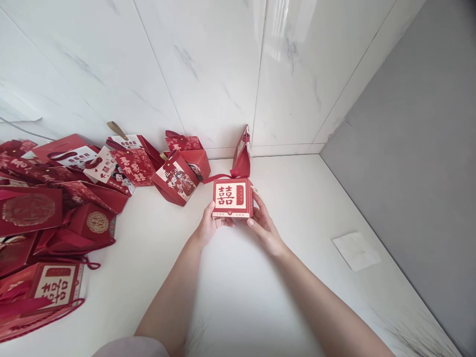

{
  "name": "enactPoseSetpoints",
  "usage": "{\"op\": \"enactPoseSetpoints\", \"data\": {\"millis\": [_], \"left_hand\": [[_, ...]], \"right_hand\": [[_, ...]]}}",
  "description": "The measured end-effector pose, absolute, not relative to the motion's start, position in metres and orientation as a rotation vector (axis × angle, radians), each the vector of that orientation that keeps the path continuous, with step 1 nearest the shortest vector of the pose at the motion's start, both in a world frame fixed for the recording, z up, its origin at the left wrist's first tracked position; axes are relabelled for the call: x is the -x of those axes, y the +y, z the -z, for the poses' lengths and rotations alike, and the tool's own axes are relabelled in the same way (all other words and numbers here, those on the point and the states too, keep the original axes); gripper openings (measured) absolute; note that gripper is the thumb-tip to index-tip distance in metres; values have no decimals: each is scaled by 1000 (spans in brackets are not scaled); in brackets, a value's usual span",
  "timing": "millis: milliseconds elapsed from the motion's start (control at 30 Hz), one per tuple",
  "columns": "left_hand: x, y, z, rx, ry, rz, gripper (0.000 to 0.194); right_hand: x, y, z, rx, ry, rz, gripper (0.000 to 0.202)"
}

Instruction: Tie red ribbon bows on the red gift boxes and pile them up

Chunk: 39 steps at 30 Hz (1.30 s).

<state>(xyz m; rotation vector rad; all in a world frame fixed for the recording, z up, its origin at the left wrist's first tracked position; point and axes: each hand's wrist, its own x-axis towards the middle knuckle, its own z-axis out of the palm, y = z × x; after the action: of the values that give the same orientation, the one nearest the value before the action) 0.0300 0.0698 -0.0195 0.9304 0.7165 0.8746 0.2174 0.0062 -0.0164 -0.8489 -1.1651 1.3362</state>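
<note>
A red and cream box (pixel 233 197) with gold-red characters on its face is held between my two hands over the white table. My left hand (pixel 211 223) grips its lower left corner, thumb on the front edge and fingers underneath. At the lower right, my right hand (pixel 266 229) holds the side, with its thumb near the bottom corner and fingers behind. A twisted cord shows at the box's right side, by my right fingers. Just behind the box stands a narrow red triangular box (pixel 242 157), and a red ribbon (pixel 219 177) lies to the left of it.
Many red gift boxes (pixel 31 210) crowd the left side of the table, some with cords hanging loose. Another red box (pixel 176 178) stands left of my hands. A white square packet (pixel 356 251) lies at the right. The marble wall (pixel 208 64) bounds the back.
</note>
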Motion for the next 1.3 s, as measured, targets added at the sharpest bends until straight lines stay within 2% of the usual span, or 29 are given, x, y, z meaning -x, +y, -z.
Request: {"op": "enactPoseSetpoints", "data": {"millis": [500, 667, 767, 933, 1000, 1133, 1233, 1300], "left_hand": [[-33, 70, 19, -924, 750, -904, 58], [-40, 69, 23, -1086, 932, -1188, 50], [-42, 68, 26, -1258, 911, -1258, 64], [-44, 67, 25, -1346, 615, -1126, 113], [-45, 67, 25, -1335, 630, -1142, 113], [-45, 65, 22, -1366, 785, -1230, 86], [-44, 63, 18, -1352, 776, -1132, 95], [-42, 64, 16, -1316, 833, -1129, 94]], "right_hand": [[-216, 6, 20, 813, -1112, -1342, 75], [-214, 6, 21, 843, -1031, -1228, 65], [-212, 3, 19, 849, -1066, -1136, 61], [-211, 1, 22, 876, -1095, -1122, 38], [-211, 2, 22, 871, -1095, -1110, 34], [-212, 3, 15, 855, -1152, -1078, 45], [-213, 1, 11, 813, -1195, -1124, 60], [-214, -1, 11, 808, -1230, -1159, 64]]}}
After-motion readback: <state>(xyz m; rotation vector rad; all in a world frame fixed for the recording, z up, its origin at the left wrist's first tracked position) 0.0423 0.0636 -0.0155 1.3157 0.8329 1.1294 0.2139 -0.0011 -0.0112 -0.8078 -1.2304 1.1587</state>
